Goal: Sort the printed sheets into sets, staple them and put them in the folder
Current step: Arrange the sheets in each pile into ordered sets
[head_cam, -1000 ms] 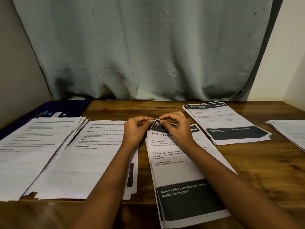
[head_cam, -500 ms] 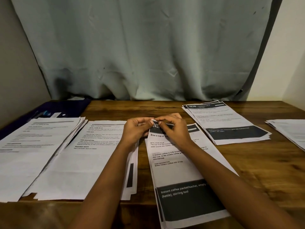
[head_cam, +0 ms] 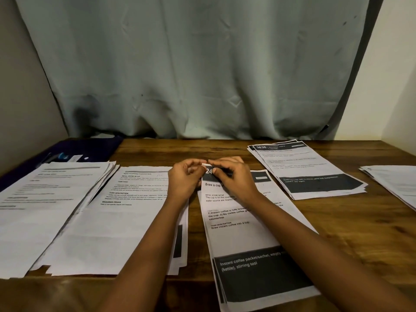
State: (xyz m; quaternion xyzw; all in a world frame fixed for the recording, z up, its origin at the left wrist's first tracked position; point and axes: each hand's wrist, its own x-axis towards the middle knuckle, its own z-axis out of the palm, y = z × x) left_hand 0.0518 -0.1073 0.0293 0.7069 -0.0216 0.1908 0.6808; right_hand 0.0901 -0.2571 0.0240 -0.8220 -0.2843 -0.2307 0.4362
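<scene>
**Inspector:** State of the grip?

**Assessor:** The left hand (head_cam: 183, 180) and right hand (head_cam: 235, 180) both pinch the far left corner of the middle set of sheets (head_cam: 245, 235); the fingertips are curled and almost meet; whether a staple sits under them, I cannot tell.

**Inspector:** Where does the set lie?

**Assessor:** Flat on the table (head_cam: 360, 233), near the person, its right part under the right forearm; only the pinched corner is raised.

**Inspector:** How will it handle?

**Assessor:** In my judgement it is light and limp, and sheet slides on sheet; it is liable to fan or crease; best held at that corner with the edges squared, and supported from beneath when lifted.

**Inspector:** Surroundings?

**Assessor:** The neighbouring pile (head_cam: 117, 217) lies just left; the left-edge pile (head_cam: 40, 210) overlaps it; the far right pile (head_cam: 308, 170) and the right-edge pile (head_cam: 394, 183) lie apart; the dark folder (head_cam: 94, 147) lies far left.
</scene>
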